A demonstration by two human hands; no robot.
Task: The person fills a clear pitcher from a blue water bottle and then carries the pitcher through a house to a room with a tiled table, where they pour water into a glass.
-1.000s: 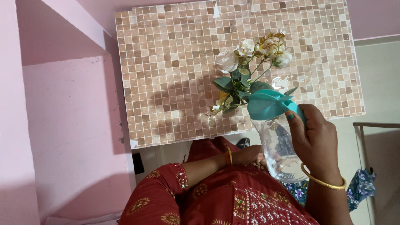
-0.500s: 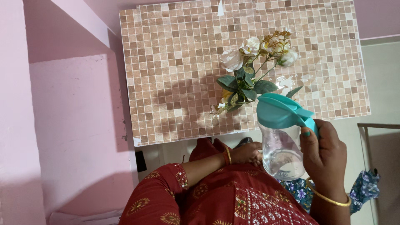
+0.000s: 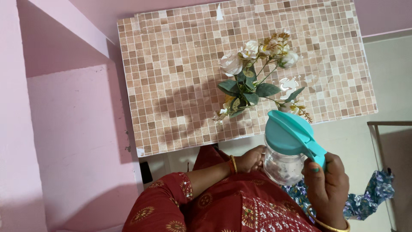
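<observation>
Gripping the handle of a clear plastic jug with a teal lid (image 3: 286,148), the right hand (image 3: 327,184) is closed around it, thumb up against the teal handle, in the single head view. The jug now stands close to upright, its lid tilted slightly toward the camera, just in front of the near edge of the table topped with a brown mosaic-tile pattern (image 3: 180,64). One second ago the jug was tipped forward, spout dipping toward the stems and its base swung back toward the body; half a second ago it was partly righted; it has since been drawn back and down, clear of the table edge. Judged from this, pouring has stopped and the jug is being withdrawn. A bunch of artificial white roses with green leaves (image 3: 253,77) stands on the table, apparently in a transparent vessel whose outline is hard to make out; glints beside the stems suggest it. The bunch itself has not shifted on the table. The left hand (image 3: 251,158) rests low against the red patterned garment (image 3: 223,202), just beside the jug's base; the fingers are curled, but whether they touch the jug cannot be told. A blue floral cloth (image 3: 369,195) lies at lower right.
</observation>
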